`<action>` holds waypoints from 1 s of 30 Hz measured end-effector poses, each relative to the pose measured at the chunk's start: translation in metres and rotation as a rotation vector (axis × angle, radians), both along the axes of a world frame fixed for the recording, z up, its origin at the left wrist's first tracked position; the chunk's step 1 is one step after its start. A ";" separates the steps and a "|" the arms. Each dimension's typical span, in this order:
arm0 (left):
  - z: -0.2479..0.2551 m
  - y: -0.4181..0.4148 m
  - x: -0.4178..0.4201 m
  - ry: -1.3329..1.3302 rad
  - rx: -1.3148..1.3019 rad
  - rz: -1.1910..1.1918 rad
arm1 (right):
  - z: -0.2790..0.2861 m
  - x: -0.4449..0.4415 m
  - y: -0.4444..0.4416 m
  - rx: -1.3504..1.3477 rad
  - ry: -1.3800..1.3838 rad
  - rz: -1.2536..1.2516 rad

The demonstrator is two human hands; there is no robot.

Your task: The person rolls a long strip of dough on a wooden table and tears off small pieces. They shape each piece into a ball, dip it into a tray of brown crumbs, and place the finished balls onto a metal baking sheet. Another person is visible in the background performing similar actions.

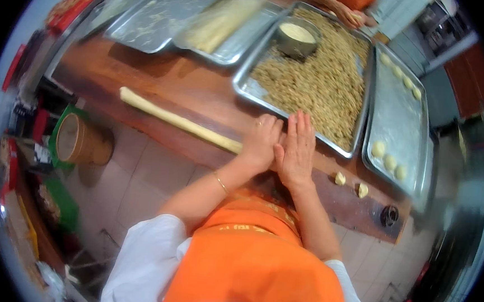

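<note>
A long rope of pale dough [181, 122] lies on the wooden table, its right end running up to my left hand [262, 140]. That hand rests at the near table edge, fingers bent; what lies beneath it is hidden. Beside it, my right hand [298, 150] is laid flat with fingers together, fingertips at the rim of the filling tray. Whether it covers anything cannot be seen. Two small dough pieces [340, 178] [363, 190] lie to its right, and a dark ring-shaped object [389, 215] sits near the table's right end.
A metal tray [241, 77] holds brown crumbly filling and a metal bowl [296, 45] of pale contents. Right of it, another tray [399, 132] carries several dough balls. More trays [150, 22] stand at the back left. Across the table are a co-worker's hands [352, 16]. A round tub [83, 140] stands below left.
</note>
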State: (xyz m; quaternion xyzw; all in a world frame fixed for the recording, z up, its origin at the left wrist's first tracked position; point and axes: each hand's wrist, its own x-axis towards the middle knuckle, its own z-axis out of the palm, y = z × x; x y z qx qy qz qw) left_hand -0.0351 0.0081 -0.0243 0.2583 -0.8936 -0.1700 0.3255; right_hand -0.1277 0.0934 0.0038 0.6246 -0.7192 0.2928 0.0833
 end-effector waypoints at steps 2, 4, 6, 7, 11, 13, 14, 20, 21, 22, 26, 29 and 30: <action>-0.007 0.008 0.020 -0.071 -0.100 -0.006 | -0.003 0.005 0.005 0.128 -0.037 0.093; -0.013 0.032 0.048 -0.213 -0.092 -0.066 | -0.018 0.007 0.029 0.146 -0.005 0.224; -0.016 0.035 0.060 -0.296 -0.053 -0.086 | -0.016 0.017 0.051 0.307 -0.008 0.264; -0.017 0.031 0.058 -0.280 -0.067 -0.064 | -0.015 0.020 0.052 0.367 0.004 0.240; -0.004 -0.006 0.032 -0.352 -0.138 0.114 | 0.002 -0.003 -0.001 0.319 0.270 -0.035; 0.026 -0.029 0.020 -0.475 0.141 0.131 | 0.002 -0.012 -0.020 0.221 0.274 -0.064; 0.017 -0.024 0.025 -0.397 0.054 0.100 | 0.001 -0.009 -0.016 0.259 0.251 -0.002; -0.005 0.024 0.099 -0.268 0.026 -0.119 | 0.005 0.010 0.047 0.494 0.082 0.382; -0.008 0.026 0.103 -0.239 0.022 -0.137 | 0.006 0.013 0.050 0.517 0.064 0.367; -0.009 0.021 0.101 -0.299 -0.060 -0.131 | 0.005 0.015 0.046 0.477 0.122 0.326; 0.017 -0.074 0.097 -0.259 -0.119 0.157 | 0.001 0.032 -0.013 0.290 0.126 0.280; 0.010 -0.135 0.135 -0.224 -0.373 0.277 | -0.008 0.061 -0.032 0.264 0.011 0.349; -0.006 -0.139 0.153 -0.199 -0.241 0.304 | -0.010 0.066 -0.034 0.289 -0.014 0.378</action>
